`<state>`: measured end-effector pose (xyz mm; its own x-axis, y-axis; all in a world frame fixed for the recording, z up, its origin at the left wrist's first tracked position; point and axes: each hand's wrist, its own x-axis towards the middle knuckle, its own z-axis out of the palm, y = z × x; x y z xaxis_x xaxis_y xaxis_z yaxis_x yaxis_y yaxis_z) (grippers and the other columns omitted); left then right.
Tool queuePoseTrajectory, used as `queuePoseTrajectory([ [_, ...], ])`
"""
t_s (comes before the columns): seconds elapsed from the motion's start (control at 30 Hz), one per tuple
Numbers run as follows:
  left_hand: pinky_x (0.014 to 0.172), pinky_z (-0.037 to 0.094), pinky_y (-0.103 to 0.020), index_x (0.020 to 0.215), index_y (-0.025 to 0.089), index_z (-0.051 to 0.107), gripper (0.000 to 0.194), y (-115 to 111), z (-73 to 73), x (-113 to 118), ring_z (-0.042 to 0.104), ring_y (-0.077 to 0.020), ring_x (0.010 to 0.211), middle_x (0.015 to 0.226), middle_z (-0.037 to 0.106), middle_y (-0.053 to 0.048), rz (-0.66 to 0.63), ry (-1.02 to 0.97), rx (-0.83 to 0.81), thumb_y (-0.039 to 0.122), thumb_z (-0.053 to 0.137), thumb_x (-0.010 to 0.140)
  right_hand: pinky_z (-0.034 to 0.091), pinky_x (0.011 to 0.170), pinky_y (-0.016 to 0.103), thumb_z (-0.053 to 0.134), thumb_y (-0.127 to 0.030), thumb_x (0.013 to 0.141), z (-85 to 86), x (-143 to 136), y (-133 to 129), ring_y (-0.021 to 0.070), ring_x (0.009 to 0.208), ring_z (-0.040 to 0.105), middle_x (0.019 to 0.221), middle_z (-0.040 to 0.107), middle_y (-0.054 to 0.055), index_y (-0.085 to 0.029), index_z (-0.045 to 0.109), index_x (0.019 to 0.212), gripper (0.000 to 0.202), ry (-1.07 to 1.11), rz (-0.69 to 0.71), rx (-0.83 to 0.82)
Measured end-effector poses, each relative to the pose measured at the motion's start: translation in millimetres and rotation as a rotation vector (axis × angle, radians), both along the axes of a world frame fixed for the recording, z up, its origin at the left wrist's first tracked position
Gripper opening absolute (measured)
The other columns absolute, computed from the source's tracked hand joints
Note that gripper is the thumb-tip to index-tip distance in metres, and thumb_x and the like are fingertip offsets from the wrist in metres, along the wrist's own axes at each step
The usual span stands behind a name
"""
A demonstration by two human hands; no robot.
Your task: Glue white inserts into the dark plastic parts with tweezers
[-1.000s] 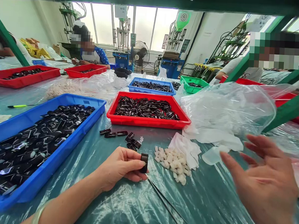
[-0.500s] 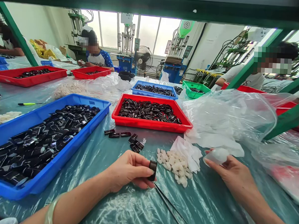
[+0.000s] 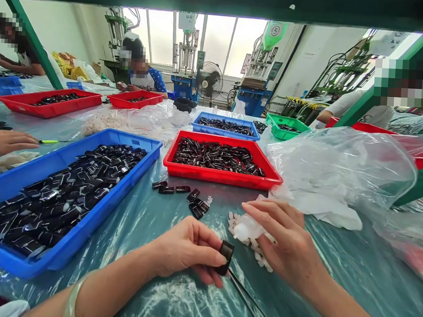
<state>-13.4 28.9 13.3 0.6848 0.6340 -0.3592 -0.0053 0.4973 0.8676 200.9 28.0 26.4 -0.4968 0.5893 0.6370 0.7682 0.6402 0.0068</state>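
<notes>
My left hand pinches a small black plastic part, held upright between thumb and fingers. Below that part lies a pair of metal tweezers, running toward the lower right; whether its tips touch the part I cannot tell. My right hand holds a translucent white rounded thing with a small tip, its kind unclear. It hangs over a pile of small whitish pieces, which the hand partly covers. Several loose black parts lie beyond my left hand, beside tiny white bits.
A blue tray of black parts stands at left, a red tray ahead. Clear plastic bags spread at right. Another person's hand rests at the left edge. Green frame bars cross above; a fan stands behind.
My right hand has moved left with the translucent thing, over the whitish pile and close to the black part. My left hand keeps its pinch. Another person's hand has come further in at left.
</notes>
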Motion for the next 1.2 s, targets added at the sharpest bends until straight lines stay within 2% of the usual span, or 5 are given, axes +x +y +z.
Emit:
queuePoseTrajectory([
  [0.13,0.049,0.049,-0.016,0.078,0.010,0.070,0.023,0.0,-1.2,1.4,0.065,-0.0125,0.057,0.070,0.067,-0.007,-0.028,-0.019,-0.016,0.026,0.071,0.063,0.036,0.080,0.042,0.039,0.002,0.076,0.2,-2.4,-4.1,0.0237,0.099,0.052,0.098,0.063,0.006,-0.021,0.055,0.106,0.041,0.002,0.019,0.008],
  [0.3,0.048,0.048,-0.015,0.076,0.009,0.070,0.022,-0.3,-2.3,2.6,0.064,-0.0117,0.055,0.069,0.068,-0.007,-0.059,-0.010,-0.027,0.027,0.071,0.062,0.035,0.078,0.041,0.039,0.000,0.081,0.9,-4.2,-8.6,0.0217,0.095,0.055,0.096,0.066,0.005,-0.022,0.058,0.101,0.035,-0.007,0.014,0.044],
  [0.6,0.048,0.048,-0.015,0.075,0.010,0.070,0.022,-0.9,-2.9,3.6,0.064,-0.0116,0.054,0.067,0.067,-0.006,-0.077,0.000,-0.047,0.027,0.072,0.062,0.031,0.085,0.043,0.044,-0.003,0.085,-1.1,-4.7,-16.8,0.0218,0.097,0.055,0.097,0.067,0.004,-0.023,0.059,0.103,0.031,-0.020,-0.016,0.079],
  [1.2,0.047,0.049,-0.015,0.073,0.009,0.069,0.017,-1.9,-5.1,2.1,0.064,-0.0114,0.053,0.065,0.066,-0.006,-0.089,-0.026,-0.058,0.023,0.069,0.065,0.032,0.082,0.043,0.040,-0.004,0.088,-1.8,-5.8,-18.1,0.0196,0.093,0.056,0.094,0.068,0.004,-0.023,0.060,0.098,0.029,0.017,0.008,0.098],
])
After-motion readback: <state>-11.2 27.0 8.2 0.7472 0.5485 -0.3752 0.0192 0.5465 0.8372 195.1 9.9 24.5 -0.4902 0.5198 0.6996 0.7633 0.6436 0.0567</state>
